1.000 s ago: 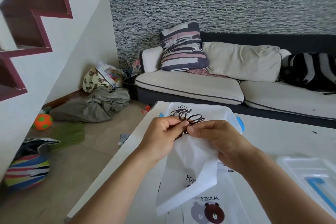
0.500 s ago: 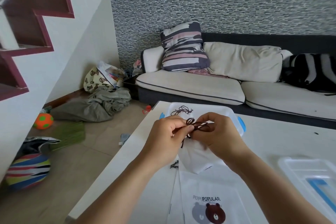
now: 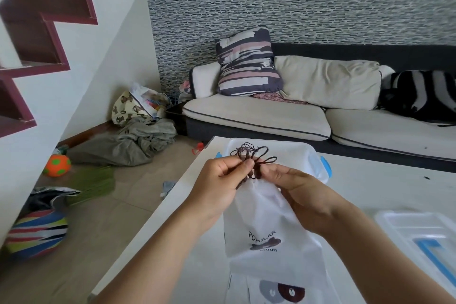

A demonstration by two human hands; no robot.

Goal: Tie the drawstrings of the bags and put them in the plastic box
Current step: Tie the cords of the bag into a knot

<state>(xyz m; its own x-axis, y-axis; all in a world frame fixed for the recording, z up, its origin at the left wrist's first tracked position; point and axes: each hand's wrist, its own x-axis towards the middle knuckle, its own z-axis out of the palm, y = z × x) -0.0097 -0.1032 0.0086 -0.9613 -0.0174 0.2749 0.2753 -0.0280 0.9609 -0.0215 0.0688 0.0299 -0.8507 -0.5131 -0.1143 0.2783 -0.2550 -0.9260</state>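
Two hands meet at the gathered mouth of a white drawstring bag (image 3: pixel 261 215), which is lifted above the white surface (image 3: pixel 370 190) and hangs down between the forearms. Its front carries the word POPULAR and a dark bear print. The left hand (image 3: pixel 217 190) has thumb and forefinger curled tight, pinching the dark brown drawstring (image 3: pixel 256 158) just above the bag's neck. The right hand (image 3: pixel 303 192) pinches the same cord from the other side, fingertips close to those of the left. Several loops of the cord stand up above the fingers.

Under the hanging bag another flat white bag (image 3: pixel 283 289) lies on the surface at the near edge, showing a grey and a brown bear face. Just beyond the hands sits the clear plastic box (image 3: pixel 308 158) with blue latches; the cord loops show against it, and whether anything lies inside I cannot tell. At the right edge lies a clear lid (image 3: pixel 419 232) with a blue part.

Beyond the surface stands a sofa (image 3: pixel 259 118) with cream cushions, a striped pillow (image 3: pixel 246 64) and a black-and-white striped cushion (image 3: pixel 419 94). On the floor to the left lie a heap of grey cloth (image 3: pixel 128 143), a bear-print bag (image 3: pixel 125 108), an orange ball with green spots (image 3: pixel 57 165) and a striped ball (image 3: pixel 37 232), under the staircase (image 3: pixel 44 20).
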